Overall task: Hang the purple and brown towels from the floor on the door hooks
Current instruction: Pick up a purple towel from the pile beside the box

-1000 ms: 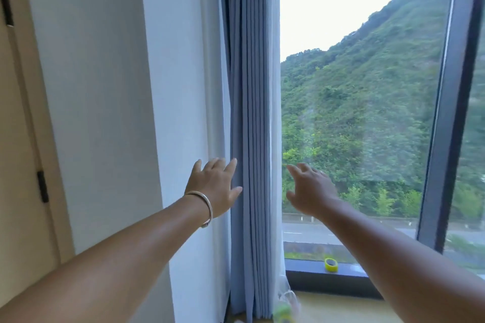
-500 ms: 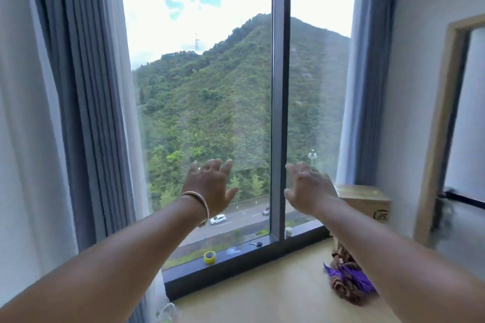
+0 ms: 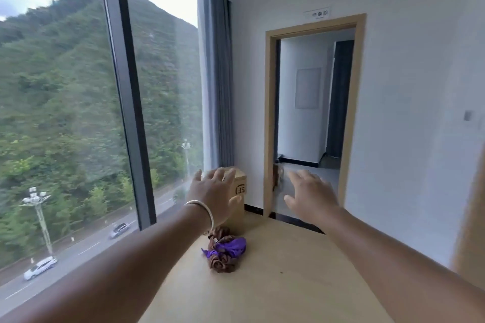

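Head view, the only one:

Left hand (image 3: 214, 195), silver bangle (image 3: 202, 208) at the wrist, is held out at arm's length with fingers spread and straight; nothing is gripped. Right hand (image 3: 311, 195) is likewise extended, fingers loosely straight, nothing held. Both are well above the floor and apart from the towels.

Crumpled purple cloth towel (image 3: 232, 245) and crumpled brown cloth towel (image 3: 219, 261) are bunched together in one heap on the pale wooden floor (image 3: 288, 283), purple on top and tangled into the brown. The heap is just in front of a tan cardboard box (image 3: 238, 198) standing near the grey curtain (image 3: 220, 81) and the big window (image 3: 65, 113). An open doorway with light wood frame (image 3: 267, 118) is seen beyond. No door leaf with hooks is identified in this frame; a wood-coloured edge at far right cannot be told.

Step in hand, as judged: approach and pickup, nothing lifted yet. Suggested handling:
- The heap is best closed on by crouching, not grabbed from full reach.
- The towels are interlocked, so one should be pinched per hand and the two pulled apart before carrying.
- Each is best gripped at an edge or corner, so a free fold is left for the hook.
- Box is close behind the heap; knocking it is to be avoided.

Writing: dark round logo on the box side, read as "JS" or similar, partly covered by the left hand. A small white plate above the door frame carries marks too small to be read.
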